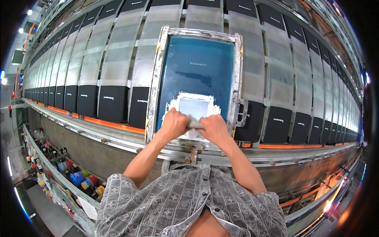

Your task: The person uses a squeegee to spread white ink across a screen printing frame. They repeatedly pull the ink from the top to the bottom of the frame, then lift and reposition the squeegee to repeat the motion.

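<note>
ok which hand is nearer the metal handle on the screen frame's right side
Right: the right hand is just left of the metal handle; the left hand sits farther left.

Left forearm (146,161) and right forearm (248,168) are angled inward; left hand (176,123) and right hand (215,128) are curled, slightly apart.

Bright, fairly even light covers the screen (199,49) and hands (173,123), with only soft shadows on the latter. At upper left, lamps (29,12) overexpose to white spots. The panels (115,59) show a pale, diffuse sheen. Intense yellow-white glare appears at lower right, with an orange cast around it. Fisheye distortion bows the rail (284,152); detail softens toward the rim, and the corners darken to black.
</note>
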### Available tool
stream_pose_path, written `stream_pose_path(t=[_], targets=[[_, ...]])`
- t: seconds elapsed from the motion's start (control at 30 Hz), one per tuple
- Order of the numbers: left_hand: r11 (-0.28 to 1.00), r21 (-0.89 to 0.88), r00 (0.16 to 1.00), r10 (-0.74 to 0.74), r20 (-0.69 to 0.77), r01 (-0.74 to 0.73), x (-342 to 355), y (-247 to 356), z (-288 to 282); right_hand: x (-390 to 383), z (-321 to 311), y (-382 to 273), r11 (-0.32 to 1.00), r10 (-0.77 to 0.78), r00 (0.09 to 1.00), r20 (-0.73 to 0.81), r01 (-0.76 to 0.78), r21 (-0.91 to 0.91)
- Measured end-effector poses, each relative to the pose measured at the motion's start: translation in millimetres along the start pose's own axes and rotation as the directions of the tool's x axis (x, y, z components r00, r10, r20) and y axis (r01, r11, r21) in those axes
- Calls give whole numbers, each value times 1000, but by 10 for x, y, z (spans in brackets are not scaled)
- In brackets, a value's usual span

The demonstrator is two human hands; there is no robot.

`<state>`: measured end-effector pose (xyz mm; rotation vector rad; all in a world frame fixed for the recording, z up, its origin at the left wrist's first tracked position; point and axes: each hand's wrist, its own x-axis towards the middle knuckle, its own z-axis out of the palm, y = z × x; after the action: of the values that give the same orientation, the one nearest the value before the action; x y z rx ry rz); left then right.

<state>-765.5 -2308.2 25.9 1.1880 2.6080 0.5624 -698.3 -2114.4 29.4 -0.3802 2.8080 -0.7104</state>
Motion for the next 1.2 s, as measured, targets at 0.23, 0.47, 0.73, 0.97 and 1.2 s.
stream_pose_path(t=[0.23,0.47,0.73,0.97,1.2], targets=[[985,171,1000,28,-4,-27,816,-284,-365,662,-488,346,996,27,996,-84,-35,-87],[993,113,998,45,-42,-40,285,-163,6,273,-162,132,998,27,1000,-10,-27,-62],[992,119,999,37,21,-39,704,-277,-315,564,-427,291,997,15,999,-40,-18,-69],[995,98,999,35,2,-35,680,-300,-190,585,-339,289,996,34,996,-88,-42,-85],[999,23,993,38,112,-41,81,-5,-186,-148,-325,120,871,270,963,-14,-238,430]])
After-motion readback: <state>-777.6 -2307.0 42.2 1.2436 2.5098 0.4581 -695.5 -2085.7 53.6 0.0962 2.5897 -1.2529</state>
